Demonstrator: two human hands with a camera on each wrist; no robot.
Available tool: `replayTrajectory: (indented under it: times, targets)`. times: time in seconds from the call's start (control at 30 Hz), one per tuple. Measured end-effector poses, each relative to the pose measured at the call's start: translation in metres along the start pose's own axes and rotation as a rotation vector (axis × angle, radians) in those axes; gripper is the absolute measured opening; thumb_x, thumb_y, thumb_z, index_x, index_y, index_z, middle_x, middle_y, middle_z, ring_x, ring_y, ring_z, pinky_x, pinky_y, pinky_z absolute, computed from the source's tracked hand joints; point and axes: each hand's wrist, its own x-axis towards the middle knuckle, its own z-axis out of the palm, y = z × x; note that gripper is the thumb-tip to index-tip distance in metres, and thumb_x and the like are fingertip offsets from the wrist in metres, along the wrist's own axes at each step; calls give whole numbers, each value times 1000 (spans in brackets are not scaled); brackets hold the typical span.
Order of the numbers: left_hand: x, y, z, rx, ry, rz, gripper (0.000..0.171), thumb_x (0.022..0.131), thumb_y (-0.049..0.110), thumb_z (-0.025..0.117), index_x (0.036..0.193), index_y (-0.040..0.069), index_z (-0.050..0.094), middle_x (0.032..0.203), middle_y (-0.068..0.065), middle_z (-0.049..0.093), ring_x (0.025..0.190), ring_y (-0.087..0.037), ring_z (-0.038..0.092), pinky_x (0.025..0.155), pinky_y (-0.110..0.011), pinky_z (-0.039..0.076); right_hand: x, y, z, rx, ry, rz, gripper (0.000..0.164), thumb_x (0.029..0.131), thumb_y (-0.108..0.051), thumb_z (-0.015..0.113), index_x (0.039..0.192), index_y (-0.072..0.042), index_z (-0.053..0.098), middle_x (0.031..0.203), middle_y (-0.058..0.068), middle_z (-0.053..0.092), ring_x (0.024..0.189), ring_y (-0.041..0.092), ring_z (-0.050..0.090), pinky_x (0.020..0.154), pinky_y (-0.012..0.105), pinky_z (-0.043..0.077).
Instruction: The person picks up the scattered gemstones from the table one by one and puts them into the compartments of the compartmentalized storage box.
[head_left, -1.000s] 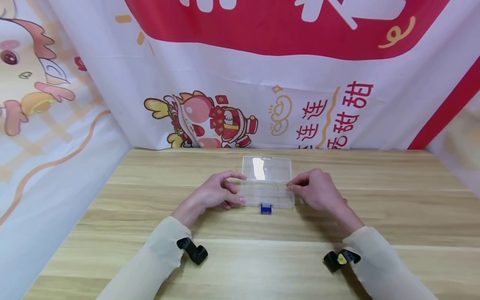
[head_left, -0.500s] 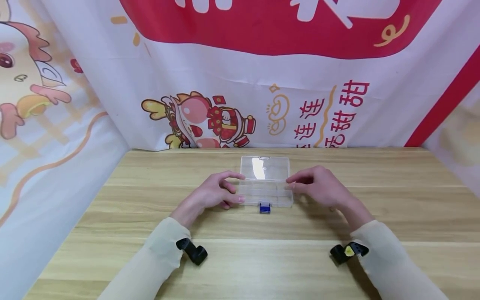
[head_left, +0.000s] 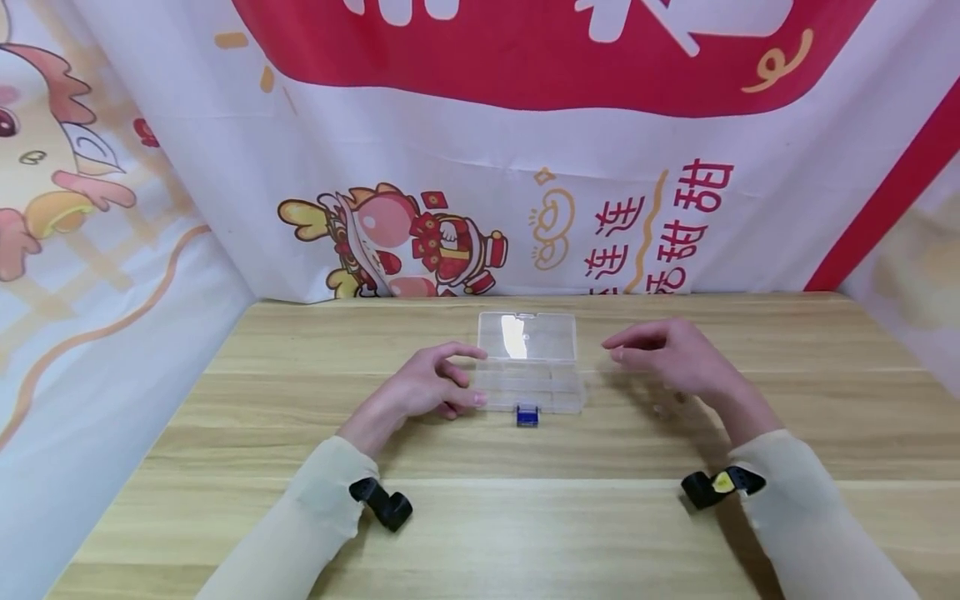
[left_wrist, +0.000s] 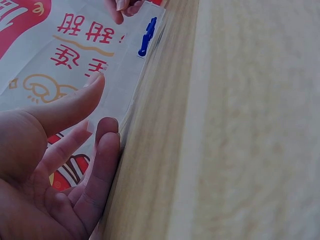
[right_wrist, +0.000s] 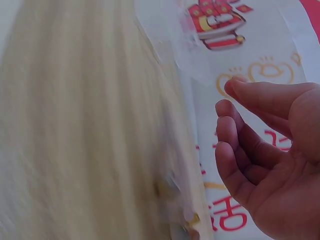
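A clear plastic compartment box [head_left: 525,385] stands on the wooden table with its clear lid [head_left: 551,337] raised back and a blue latch [head_left: 527,416] at its front. My left hand [head_left: 431,385] holds the box's left end, index finger at the back near the hinge and thumb at the front corner. In the left wrist view, the thumb and fingers sit about that end beside the blue latch [left_wrist: 148,37]. My right hand [head_left: 678,358] hovers right of the box, apart from it. Its fingers bend loosely with nothing seen between them in the right wrist view.
Small shiny pieces [head_left: 663,409] lie on the table below my right hand; blurred in the right wrist view, their kind cannot be told. A printed cloth [head_left: 450,150] hangs behind the table [head_left: 480,533] and along both sides.
My right hand has left the box's right end and moved right, toward the small pieces on the table. My left hand and the box keep their places.
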Motion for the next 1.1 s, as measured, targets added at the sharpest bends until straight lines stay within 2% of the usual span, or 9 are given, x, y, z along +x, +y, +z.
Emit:
replayTrajectory:
  times: [0.17, 0.37, 0.5, 0.77, 1.1]
  targets:
    - [-1, 1, 0, -1, 0, -2, 60, 86, 15, 90, 139, 33, 67, 116, -10, 61, 84, -22, 70, 69, -31, 63, -1, 11, -12, 8, 13, 25, 36, 101, -42, 72, 130, -21, 76, 129, 8, 71, 105, 27, 61, 84, 34, 54]
    - [-2, 3, 0, 1, -3, 0, 60, 86, 15, 90, 139, 33, 66, 116, -10, 61, 84, -22, 70, 69, -31, 62, -2, 26, -19, -1, -1, 22, 34, 102, -35, 73, 131, -19, 75, 122, 10, 70, 101, 27, 61, 81, 32, 54]
    - [-2, 3, -1, -2, -5, -2, 60, 86, 15, 90, 139, 32, 66, 115, -10, 61, 84, -22, 70, 69, -31, 63, -1, 37, -25, -2, -22, 43, 34, 101, -32, 74, 133, -20, 74, 121, 11, 70, 102, 27, 59, 80, 31, 55]
    - [0, 3, -1, -5, -16, -4, 60, 87, 16, 89, 139, 32, 66, 115, -10, 61, 82, -22, 70, 69, -31, 62, -6, 63, -40, -58, -70, 67, 36, 101, -34, 74, 134, -21, 74, 130, 8, 72, 109, 22, 58, 85, 25, 50]
    - [-1, 1, -1, 3, -3, -11, 59, 87, 16, 89, 139, 33, 67, 115, -10, 61, 83, -22, 69, 69, -31, 63, -7, 74, -42, -3, -137, 86, 32, 101, -22, 74, 132, -16, 75, 122, 7, 75, 104, 20, 59, 86, 22, 51]
